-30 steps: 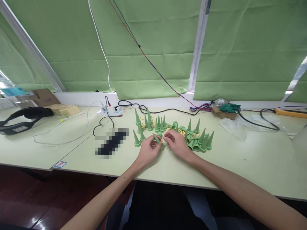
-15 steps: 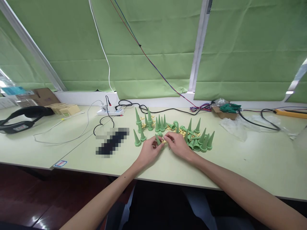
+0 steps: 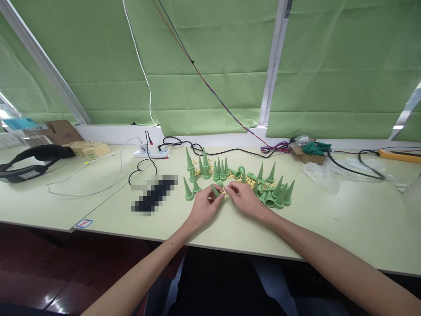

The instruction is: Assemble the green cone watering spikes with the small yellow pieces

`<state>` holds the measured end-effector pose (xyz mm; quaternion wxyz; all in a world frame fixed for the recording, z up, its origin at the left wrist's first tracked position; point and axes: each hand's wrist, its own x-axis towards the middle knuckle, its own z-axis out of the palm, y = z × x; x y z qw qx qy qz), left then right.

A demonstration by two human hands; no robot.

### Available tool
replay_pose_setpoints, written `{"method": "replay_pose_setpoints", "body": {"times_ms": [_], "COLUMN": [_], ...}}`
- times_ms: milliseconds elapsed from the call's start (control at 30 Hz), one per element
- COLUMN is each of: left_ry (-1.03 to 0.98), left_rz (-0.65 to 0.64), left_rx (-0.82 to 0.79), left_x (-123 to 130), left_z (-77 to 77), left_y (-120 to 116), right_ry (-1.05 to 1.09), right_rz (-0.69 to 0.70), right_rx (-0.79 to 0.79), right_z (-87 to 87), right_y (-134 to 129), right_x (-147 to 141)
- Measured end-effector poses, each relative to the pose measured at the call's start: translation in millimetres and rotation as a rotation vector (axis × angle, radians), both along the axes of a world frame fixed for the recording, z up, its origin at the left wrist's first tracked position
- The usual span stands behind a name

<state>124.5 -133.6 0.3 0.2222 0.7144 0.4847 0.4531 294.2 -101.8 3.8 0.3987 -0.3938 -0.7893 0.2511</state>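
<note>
My left hand [image 3: 204, 205] is closed around a green cone-shaped plastic spike [image 3: 215, 191], whose point tilts up and to the left. At its open end a small yellow plastic piece [image 3: 222, 191] shows between my two hands. The fingers of my right hand [image 3: 242, 197] are pinched together at that yellow piece; how far it sits in the spike is too small to tell. Just behind my hands lies a short green part [image 3: 219, 183]. Several green spikes [image 3: 188, 193] stand upright to the left, some with yellow pieces sticking out sideways.
Right of my hands is a pile of green spikes [image 3: 269, 199] and loose yellow pieces [image 3: 251, 182]. A power strip [image 3: 151, 152] with black cables lies at the back. Further off are a headset [image 3: 33, 162], a small cardboard box [image 3: 307, 156] and clear plastic bags [image 3: 320, 175].
The spike in my left hand has tipped slightly further to the left. My right fingers stay pinched beside it, with hardly any shift. The other parts lie as before.
</note>
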Motion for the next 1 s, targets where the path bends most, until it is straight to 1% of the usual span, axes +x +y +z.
{"method": "replay_pose_setpoints", "body": {"times_ms": [67,167,300,433,533,700,833,1000], "left_ry": [0.015,0.031,0.013,-0.020,-0.018,0.031,0.061,0.020], "left_rz": [-0.017,-0.039,-0.017,0.017,0.010,0.001,-0.031,-0.007], "left_rx": [0.007,0.006,0.007,0.001,-0.001,0.011,0.004,0.010], "left_x": [-0.2,-0.6,-0.7,0.1,0.5,-0.5,-0.9,-0.5], "left_z": [-1.1,-2.0,-1.7,-0.8,-0.8,-2.5,-3.8,-2.4], "left_y": [0.0,0.1,0.9,0.9,0.3,-0.2,-0.4,-0.3], "right_ry": [-0.026,-0.047,-0.028,0.026,0.006,-0.061,-0.094,-0.067], "right_rz": [-0.022,-0.023,-0.042,0.006,0.032,-0.018,-0.015,-0.050], "right_rx": [0.024,0.012,0.002,-0.017,-0.006,0.017,0.018,0.013], "right_z": [-2.8,-5.9,-5.2,-1.1,0.2,-3.9,-7.9,-5.2], "right_y": [2.2,4.4,3.5,-0.9,-2.9,0.0,3.5,0.8], "right_x": [0.1,0.2,0.2,-0.1,-0.7,-0.7,-0.5,-1.2]}}
